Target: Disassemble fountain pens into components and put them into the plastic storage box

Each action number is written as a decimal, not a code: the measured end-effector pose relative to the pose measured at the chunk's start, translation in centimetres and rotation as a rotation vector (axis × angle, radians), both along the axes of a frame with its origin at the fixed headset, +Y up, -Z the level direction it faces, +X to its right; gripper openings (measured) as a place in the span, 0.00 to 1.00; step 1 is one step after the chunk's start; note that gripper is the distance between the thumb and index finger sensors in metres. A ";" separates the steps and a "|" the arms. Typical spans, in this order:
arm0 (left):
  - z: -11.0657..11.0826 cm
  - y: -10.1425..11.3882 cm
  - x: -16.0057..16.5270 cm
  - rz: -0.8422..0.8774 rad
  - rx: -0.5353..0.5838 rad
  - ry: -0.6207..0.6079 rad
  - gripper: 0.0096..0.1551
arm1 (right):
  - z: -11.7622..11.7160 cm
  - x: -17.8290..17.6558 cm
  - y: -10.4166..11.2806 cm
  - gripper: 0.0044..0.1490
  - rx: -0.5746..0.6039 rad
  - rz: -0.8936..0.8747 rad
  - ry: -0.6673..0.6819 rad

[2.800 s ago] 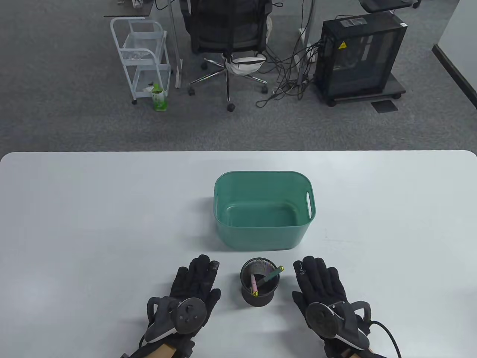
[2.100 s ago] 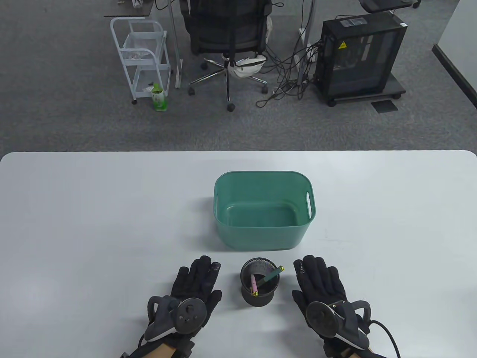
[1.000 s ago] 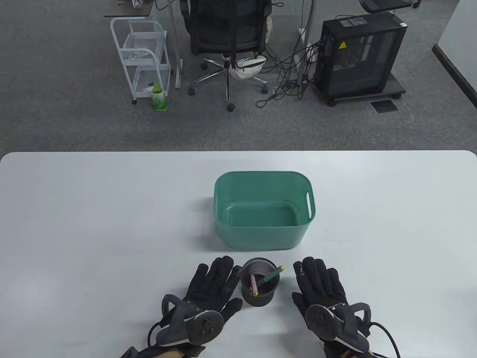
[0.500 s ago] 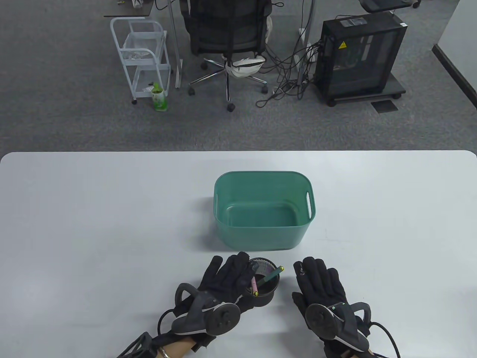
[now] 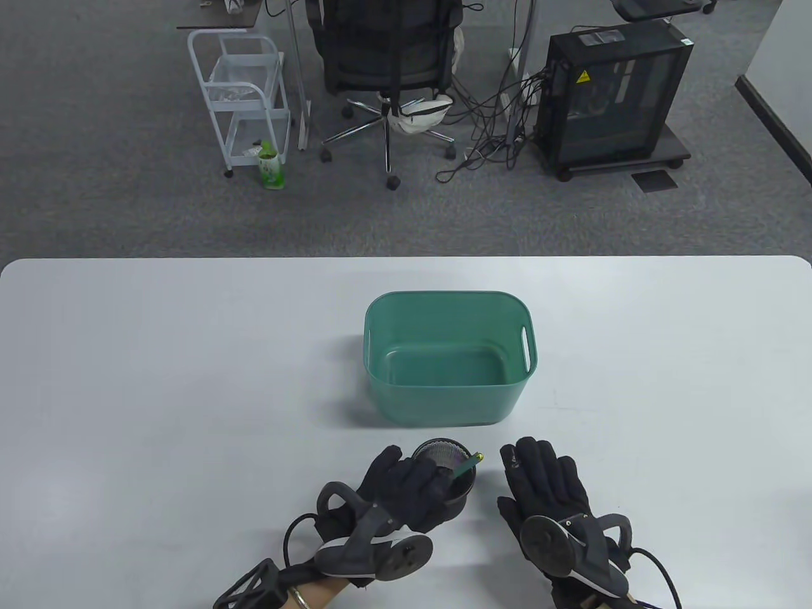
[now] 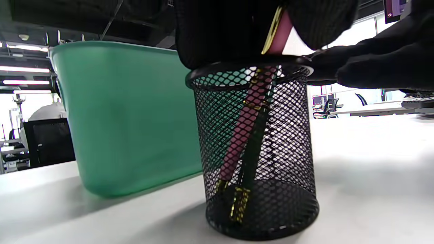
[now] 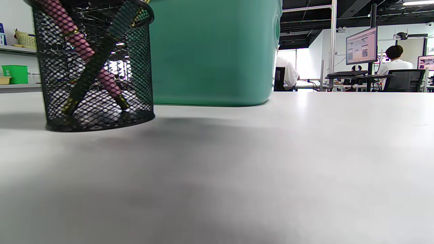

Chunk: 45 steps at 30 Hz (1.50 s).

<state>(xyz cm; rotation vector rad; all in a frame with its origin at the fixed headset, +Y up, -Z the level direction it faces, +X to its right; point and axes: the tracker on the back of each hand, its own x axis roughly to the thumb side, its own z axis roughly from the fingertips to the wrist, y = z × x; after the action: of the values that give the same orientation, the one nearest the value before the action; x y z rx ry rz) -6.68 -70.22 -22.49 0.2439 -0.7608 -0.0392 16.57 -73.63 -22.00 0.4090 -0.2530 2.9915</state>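
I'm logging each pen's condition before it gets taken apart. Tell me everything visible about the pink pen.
The pink pen is a slim, still-assembled fountain pen with gold trim rings and a gold clip near its top. It stands tilted inside the black mesh pen cup, crossing the dark green pen, its lower end on the cup's floor. The left hand closes round its top end above the rim.

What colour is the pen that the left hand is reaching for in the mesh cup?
Pink with gold trim, clearest in the left wrist view.
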 end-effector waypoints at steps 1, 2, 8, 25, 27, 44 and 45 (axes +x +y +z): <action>0.1 0.0 0.0 -0.002 0.008 -0.003 0.28 | 0.0 0.0 0.0 0.44 -0.001 -0.001 0.000; 0.2 0.0 0.1 -0.006 0.026 -0.008 0.28 | 0.0 0.0 0.0 0.44 -0.001 -0.001 0.001; 0.4 0.0 0.2 0.000 0.068 -0.013 0.28 | 0.0 0.0 0.0 0.44 -0.004 0.000 0.002; 0.6 0.5 0.5 -0.079 0.228 0.022 0.22 | -0.1 0.0 -0.1 0.45 -0.015 0.002 -0.001; 0.5 0.5 0.6 -0.080 0.224 0.025 0.21 | -0.1 0.0 0.0 0.45 -0.014 0.001 0.000; 1.1 6.6 -2.5 0.208 0.199 0.097 0.21 | -0.1 0.1 -0.1 0.45 -0.024 -0.007 0.002; 1.2 7.2 -2.9 0.239 0.214 0.102 0.21 | -0.1 0.1 -0.1 0.45 -0.025 -0.006 0.002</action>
<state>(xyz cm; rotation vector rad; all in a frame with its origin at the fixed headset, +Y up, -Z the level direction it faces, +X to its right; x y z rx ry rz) -9.56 -63.00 -21.32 0.5313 -0.6222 0.0933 16.66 -73.75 -22.10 0.4083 -0.2165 2.9851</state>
